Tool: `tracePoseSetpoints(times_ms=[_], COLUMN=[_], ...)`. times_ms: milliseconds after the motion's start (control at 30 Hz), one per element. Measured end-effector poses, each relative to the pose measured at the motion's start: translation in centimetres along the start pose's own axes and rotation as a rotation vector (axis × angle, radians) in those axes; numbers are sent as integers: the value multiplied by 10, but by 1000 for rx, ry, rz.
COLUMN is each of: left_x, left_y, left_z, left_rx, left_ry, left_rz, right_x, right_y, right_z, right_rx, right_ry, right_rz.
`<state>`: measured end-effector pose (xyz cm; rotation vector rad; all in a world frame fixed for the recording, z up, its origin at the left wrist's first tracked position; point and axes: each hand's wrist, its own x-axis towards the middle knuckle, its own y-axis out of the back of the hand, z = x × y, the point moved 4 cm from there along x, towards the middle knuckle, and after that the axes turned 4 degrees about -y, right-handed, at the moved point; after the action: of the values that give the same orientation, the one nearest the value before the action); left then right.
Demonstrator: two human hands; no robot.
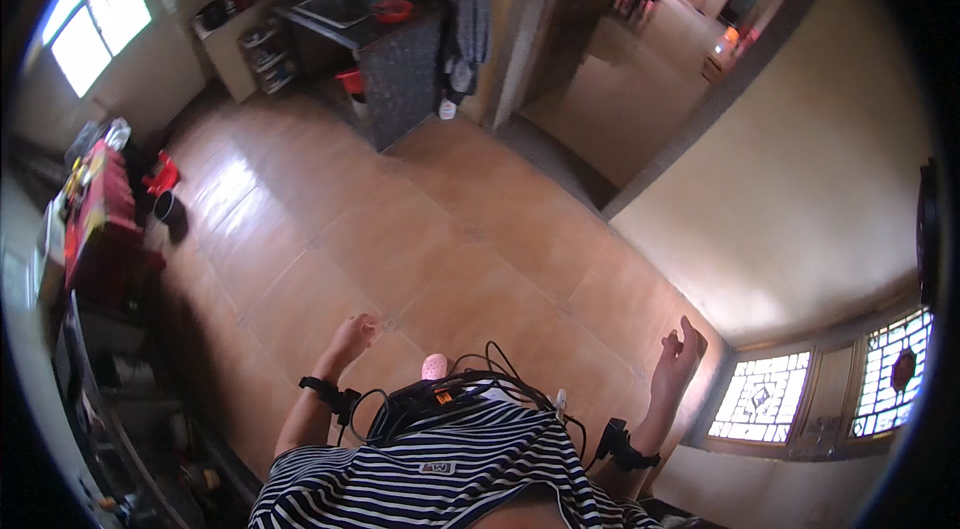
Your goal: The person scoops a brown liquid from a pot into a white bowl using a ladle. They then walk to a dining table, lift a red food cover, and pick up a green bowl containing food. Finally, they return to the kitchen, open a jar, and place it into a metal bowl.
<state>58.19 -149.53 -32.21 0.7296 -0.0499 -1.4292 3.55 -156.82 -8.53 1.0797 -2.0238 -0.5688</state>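
Note:
My left hand [355, 338] is raised over the tiled floor [450, 266], fingers curled in, with no object visible in it; whether the fist is fully closed is hard to tell. At the right, my right hand [681, 349] is held up near the wall, its fingers partly spread and holding nothing. Both wrists wear black straps with small devices, and black cables [502, 379] run across the front of my striped shirt [420, 454]. The toe of a pink clog [434, 366] shows beyond the cables.
A counter with a metal sink [345, 4] stands ahead, a red basin [393, 10] beside it. A doorway [600, 116] opens at the upper right. Along the left are a red stool [161, 174], a dark bucket [169, 207] and a cloth-covered table [105, 206]. Dark shelving [127, 394] stands lower left.

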Motion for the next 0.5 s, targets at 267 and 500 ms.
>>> tracePoseSetpoints(times_ms=[267, 500], left_x=[161, 313], left_y=[-54, -83], left_z=[68, 115], left_rx=[274, 58], left_ry=[-295, -232], left_rz=[-189, -316], right_x=[93, 224], right_y=[-59, -123], right_z=[34, 71], right_rx=[50, 203], right_ry=[-323, -538], right_rz=[8, -43])
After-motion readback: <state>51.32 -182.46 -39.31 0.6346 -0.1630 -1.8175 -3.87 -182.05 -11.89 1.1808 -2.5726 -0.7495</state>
